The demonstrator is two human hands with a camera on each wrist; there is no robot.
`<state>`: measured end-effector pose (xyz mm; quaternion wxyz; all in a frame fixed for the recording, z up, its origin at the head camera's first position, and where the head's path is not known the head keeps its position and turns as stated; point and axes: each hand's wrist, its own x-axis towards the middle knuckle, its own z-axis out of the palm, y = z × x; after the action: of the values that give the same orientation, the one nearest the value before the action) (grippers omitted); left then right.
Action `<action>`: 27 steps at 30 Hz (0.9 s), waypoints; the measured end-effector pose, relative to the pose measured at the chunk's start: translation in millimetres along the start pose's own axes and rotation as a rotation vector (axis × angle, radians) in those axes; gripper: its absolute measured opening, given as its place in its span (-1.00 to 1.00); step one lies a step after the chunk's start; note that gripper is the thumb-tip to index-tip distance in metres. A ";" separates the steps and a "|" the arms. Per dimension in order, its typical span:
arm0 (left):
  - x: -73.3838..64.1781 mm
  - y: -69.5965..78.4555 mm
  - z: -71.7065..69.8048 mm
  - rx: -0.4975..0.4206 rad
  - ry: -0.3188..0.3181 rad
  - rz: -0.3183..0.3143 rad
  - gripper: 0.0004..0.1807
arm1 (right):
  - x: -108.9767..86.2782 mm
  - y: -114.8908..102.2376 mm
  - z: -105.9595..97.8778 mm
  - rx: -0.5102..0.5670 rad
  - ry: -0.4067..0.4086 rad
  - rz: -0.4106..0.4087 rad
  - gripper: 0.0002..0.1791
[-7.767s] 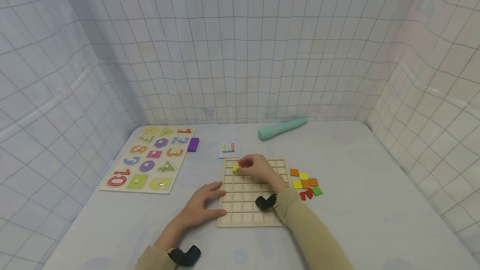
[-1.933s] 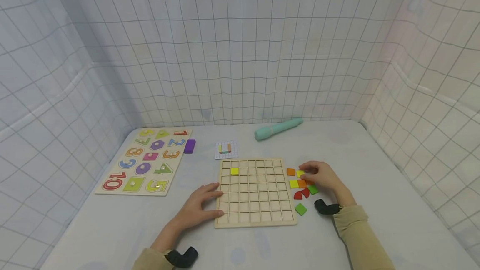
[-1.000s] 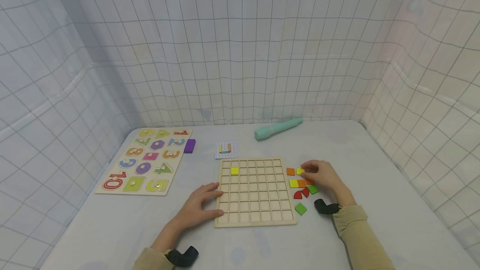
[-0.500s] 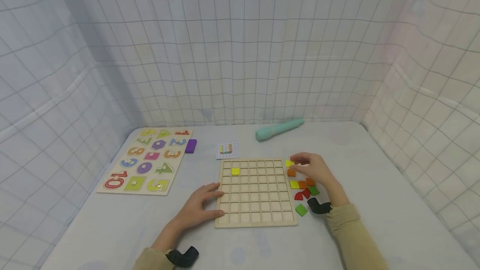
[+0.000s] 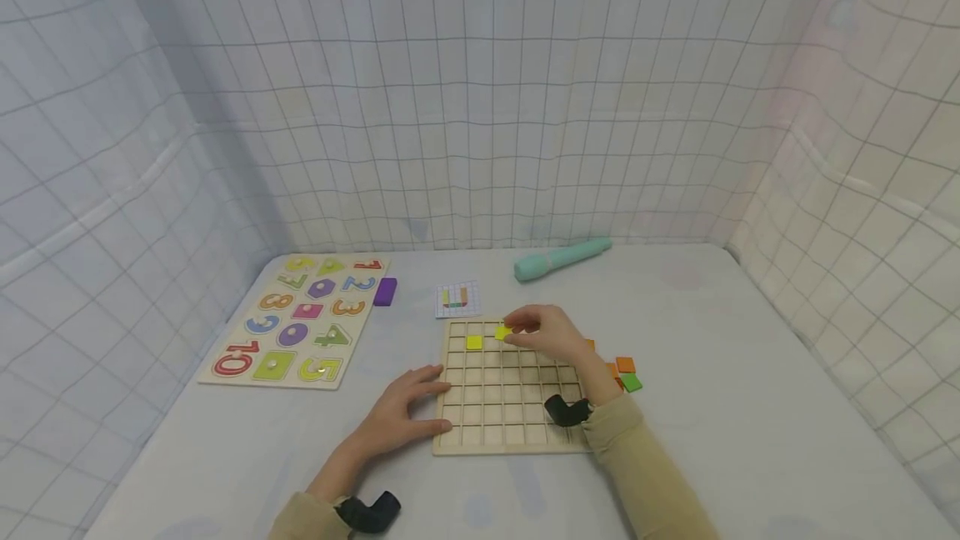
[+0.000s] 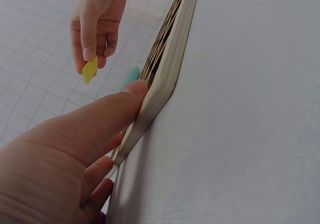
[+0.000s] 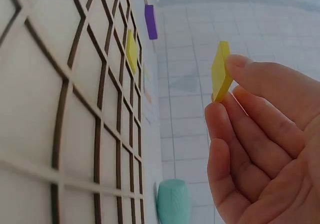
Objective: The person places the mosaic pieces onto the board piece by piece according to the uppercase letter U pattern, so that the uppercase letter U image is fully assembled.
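Note:
My right hand (image 5: 551, 333) pinches a yellow square tile (image 7: 221, 72) between thumb and fingers, above the upper rows of the wooden grid board (image 5: 480, 415). The right wrist view shows the tile held on a tilt, raised off the board. Another yellow tile (image 5: 474, 343) lies in a cell of the second row, to the left. My left hand (image 5: 397, 411) rests at the board's left edge; in the left wrist view its thumb (image 6: 134, 88) touches the rim. Beyond the board lies a small pattern card (image 5: 457, 300) printed with a coloured U shape.
Right of the board lie loose tiles, partly hidden by my right arm, among them an orange tile (image 5: 626, 365) and a green tile (image 5: 632, 382). A number puzzle board (image 5: 288, 340) sits at left beside a purple block (image 5: 386, 292). A teal pen-shaped object (image 5: 562, 259) lies behind.
My right hand, over the board with the first yellow tile at the start, went to the loose tiles, took a second yellow tile and moved left over the board. The left hand stayed put.

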<state>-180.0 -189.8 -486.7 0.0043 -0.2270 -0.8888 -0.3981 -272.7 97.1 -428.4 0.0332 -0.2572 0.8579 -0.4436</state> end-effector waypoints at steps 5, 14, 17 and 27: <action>0.3 1.1 0.4 0.004 -0.004 -0.010 -0.41 | 10.3 -6.5 20.4 0.003 -0.020 0.029 -0.64; 0.6 1.3 0.9 0.010 -0.003 -0.011 -0.42 | 19.8 -6.0 44.1 -0.078 -0.051 0.047 -0.68; 1.2 0.1 1.7 0.010 -0.004 -0.009 -0.42 | 20.6 -4.0 48.8 -0.081 -0.059 0.067 -0.70; 0.6 -1.4 1.4 0.022 0.002 -0.001 -0.41 | 21.4 -1.8 54.1 -0.111 -0.069 0.062 -0.68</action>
<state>-180.9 -189.4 -488.5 0.0075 -0.2263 -0.8932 -0.3886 -275.0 46.0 -456.0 0.0623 -0.2472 0.8870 -0.3850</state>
